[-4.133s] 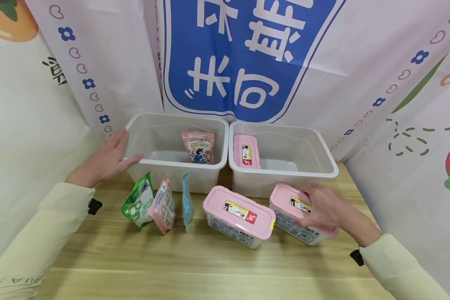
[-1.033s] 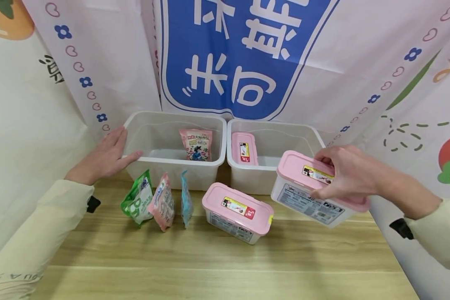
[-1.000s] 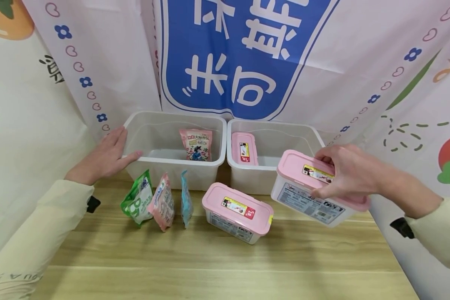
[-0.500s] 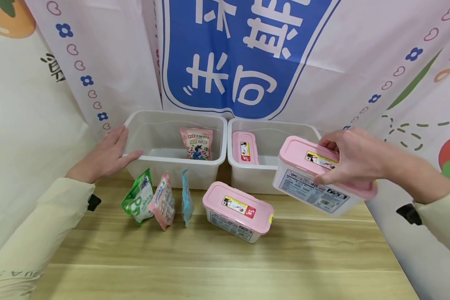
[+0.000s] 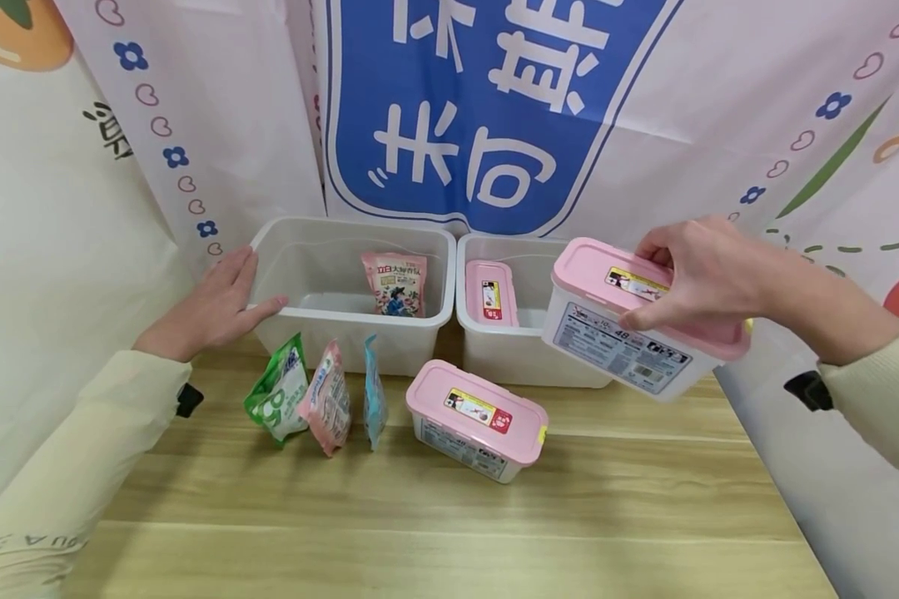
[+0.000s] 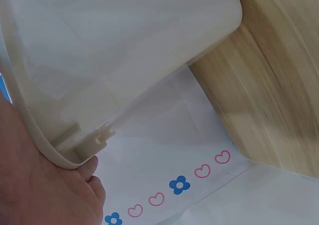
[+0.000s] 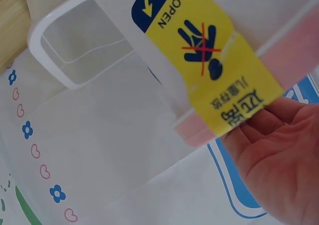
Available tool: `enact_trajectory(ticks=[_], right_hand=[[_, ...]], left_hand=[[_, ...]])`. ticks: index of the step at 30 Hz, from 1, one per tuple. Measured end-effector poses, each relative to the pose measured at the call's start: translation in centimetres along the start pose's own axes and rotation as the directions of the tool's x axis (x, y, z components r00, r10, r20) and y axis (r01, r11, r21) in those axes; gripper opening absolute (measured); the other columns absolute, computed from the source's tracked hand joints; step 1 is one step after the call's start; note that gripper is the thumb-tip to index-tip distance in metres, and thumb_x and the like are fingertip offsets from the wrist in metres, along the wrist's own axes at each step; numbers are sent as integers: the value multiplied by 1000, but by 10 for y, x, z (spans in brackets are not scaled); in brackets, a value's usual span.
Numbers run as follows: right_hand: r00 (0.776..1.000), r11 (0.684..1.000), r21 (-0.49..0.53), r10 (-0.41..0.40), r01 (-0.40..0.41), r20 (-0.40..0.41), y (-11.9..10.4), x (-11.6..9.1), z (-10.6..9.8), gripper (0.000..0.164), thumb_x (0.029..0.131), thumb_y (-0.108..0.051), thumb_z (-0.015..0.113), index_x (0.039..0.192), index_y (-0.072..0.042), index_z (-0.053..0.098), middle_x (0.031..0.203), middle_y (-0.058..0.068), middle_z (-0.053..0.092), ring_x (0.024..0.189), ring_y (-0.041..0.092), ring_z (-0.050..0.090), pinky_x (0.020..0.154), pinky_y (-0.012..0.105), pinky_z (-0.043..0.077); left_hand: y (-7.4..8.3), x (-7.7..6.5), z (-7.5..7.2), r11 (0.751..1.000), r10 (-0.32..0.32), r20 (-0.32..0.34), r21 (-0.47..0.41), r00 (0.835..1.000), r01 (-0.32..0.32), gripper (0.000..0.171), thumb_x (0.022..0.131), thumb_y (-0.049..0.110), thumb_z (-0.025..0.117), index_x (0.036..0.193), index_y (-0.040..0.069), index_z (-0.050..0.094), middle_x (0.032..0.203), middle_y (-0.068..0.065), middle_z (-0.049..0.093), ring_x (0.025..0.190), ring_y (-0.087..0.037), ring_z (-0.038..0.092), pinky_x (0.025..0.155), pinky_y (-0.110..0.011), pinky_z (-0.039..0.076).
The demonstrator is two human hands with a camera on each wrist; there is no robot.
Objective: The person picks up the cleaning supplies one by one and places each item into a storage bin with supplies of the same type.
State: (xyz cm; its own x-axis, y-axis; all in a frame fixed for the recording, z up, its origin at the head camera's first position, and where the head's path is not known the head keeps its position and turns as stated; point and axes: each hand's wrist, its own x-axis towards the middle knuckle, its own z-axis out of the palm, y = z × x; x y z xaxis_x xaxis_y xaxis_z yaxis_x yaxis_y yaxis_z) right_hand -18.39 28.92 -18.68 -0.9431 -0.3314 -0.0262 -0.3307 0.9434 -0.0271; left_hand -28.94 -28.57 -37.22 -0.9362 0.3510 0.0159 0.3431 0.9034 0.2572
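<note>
My right hand (image 5: 707, 270) grips a pink-lidded white plastic tub (image 5: 607, 348) from above, thumb on the near side. The tub hangs tilted in the air and covers the right part of the right bin (image 5: 505, 359) in the head view. In the right wrist view, the held tub's yellow seal sticker (image 7: 224, 80) faces the camera. My left hand (image 5: 213, 308) rests on the left corner of the left bin (image 5: 360, 343), thumb lying over its front rim. A similar tub (image 5: 487, 279) lies inside the right bin, and a pink bag (image 5: 397, 287) leans inside the left one.
In front of the bins, on the wooden table (image 5: 449, 541), stand a green bag (image 5: 280, 395), another pink bag (image 5: 327, 408) and a thin blue bag (image 5: 374, 399). Right of them sits another pink-lidded tub (image 5: 434, 389). Printed white cloth (image 5: 232, 100) hangs behind and at both sides.
My right hand has taken the tub from the table and raised it, moving up toward the right bin. My left hand has stayed on the left bin.
</note>
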Motion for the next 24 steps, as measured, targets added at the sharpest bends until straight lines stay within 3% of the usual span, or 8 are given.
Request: enact_trajectory(ticks=[13,24], right_hand=[[1000,1000,-10,16,-16,15,-8,26,-11,70,78,-60,85,115,-2,71,90,8,76,66,17,68,58,29,57],[998,998,13,63,-63,22,-7,46,-11,76,77,-68,82,118,-4,72,92,9,77,66,18,70,59,29,59]], left_hand=[[-1,0,1,1000,-5,-4,-1,1000,5,99,108,60,39,166,-3,-10,174,-31,-11,161,-54,-1,131,-70,4],[-1,-1,1,1000,-1,-16,-3,1000,1,99,108,60,41,167,-1,-11,175,-29,-11,162,-54,-2,131,-69,4]])
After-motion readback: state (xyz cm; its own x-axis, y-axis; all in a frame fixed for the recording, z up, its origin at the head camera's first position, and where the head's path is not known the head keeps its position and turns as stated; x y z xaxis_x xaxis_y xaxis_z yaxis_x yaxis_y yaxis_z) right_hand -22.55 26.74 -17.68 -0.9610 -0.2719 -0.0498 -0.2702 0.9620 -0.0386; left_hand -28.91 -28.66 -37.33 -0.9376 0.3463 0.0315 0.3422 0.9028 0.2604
